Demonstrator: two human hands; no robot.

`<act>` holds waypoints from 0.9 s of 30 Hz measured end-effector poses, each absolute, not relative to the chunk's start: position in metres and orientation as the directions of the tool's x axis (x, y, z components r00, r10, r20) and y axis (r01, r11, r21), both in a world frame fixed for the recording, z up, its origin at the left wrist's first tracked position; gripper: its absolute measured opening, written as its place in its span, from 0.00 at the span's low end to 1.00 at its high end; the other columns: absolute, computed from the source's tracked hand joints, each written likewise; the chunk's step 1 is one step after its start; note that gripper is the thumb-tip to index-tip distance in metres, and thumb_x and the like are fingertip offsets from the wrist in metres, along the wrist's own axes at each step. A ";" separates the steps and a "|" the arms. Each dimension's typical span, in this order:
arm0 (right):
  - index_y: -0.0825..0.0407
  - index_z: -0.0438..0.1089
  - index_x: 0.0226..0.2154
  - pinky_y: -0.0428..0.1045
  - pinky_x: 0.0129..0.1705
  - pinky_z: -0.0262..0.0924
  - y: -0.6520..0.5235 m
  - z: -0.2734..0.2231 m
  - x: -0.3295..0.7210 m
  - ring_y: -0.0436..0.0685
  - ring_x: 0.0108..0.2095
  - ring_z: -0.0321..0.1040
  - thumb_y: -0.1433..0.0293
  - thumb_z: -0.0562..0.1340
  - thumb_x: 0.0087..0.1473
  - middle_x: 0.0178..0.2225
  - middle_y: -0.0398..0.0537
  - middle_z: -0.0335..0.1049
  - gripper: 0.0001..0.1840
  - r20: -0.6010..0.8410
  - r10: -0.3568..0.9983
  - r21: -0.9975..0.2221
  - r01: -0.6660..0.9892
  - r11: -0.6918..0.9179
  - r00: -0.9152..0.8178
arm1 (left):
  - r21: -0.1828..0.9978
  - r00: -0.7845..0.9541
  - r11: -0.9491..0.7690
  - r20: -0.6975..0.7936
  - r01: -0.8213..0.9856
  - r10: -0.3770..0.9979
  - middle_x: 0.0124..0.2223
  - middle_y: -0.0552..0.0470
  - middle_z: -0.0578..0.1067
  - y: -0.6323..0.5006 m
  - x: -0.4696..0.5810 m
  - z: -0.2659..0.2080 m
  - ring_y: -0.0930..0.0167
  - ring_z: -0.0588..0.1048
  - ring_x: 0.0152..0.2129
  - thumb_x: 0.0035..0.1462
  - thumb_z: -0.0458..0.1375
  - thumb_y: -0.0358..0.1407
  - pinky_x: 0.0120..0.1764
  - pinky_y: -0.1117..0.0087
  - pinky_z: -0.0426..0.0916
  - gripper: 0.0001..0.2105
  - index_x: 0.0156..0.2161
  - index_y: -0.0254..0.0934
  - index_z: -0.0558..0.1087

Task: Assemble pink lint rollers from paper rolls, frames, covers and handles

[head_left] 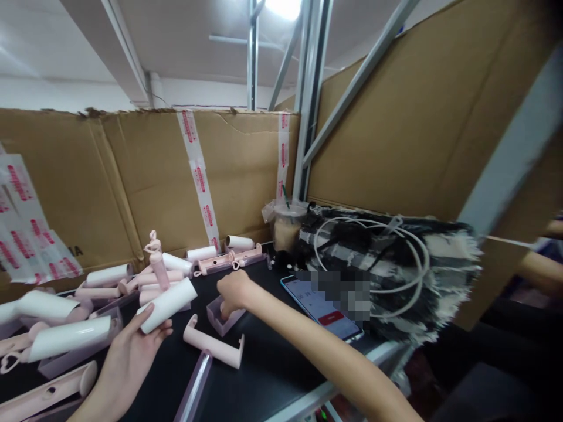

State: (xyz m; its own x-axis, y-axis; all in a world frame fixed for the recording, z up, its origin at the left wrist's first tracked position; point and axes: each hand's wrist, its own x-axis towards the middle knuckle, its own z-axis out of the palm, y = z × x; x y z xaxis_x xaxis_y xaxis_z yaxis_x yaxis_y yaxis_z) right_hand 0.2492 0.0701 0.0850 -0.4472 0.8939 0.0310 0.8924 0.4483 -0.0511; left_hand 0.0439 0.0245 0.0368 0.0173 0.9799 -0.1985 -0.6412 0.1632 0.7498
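Observation:
My left hand is closed round a white paper roll, tilted up to the right, like a lint roller refill. My right hand has its fingers curled over a small see-through purple plastic case on the black table. Between the hands lies a pale pink roller holder with an upright tab at each end. A long clear purplish cover touches it at the near side. An upright pink piece with a heart-shaped loop stands behind the white roll.
Several white rolls and pink holders crowd the left side. At the back stands a drink cup with a green straw. A phone lies right of my right arm, beside a plaid fabric bundle and a white cable. Cardboard walls enclose the table.

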 end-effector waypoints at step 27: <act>0.50 0.66 0.50 0.51 0.47 0.60 0.045 0.057 0.268 0.57 0.42 0.67 0.63 0.64 0.48 0.44 0.50 0.71 0.25 0.507 0.701 -0.650 0.311 0.693 -0.501 | 0.729 0.362 0.320 -0.107 -0.605 0.926 0.40 0.43 0.72 0.020 0.047 0.037 0.68 0.70 0.31 0.56 0.52 0.32 0.39 0.63 0.66 0.09 0.40 0.29 0.71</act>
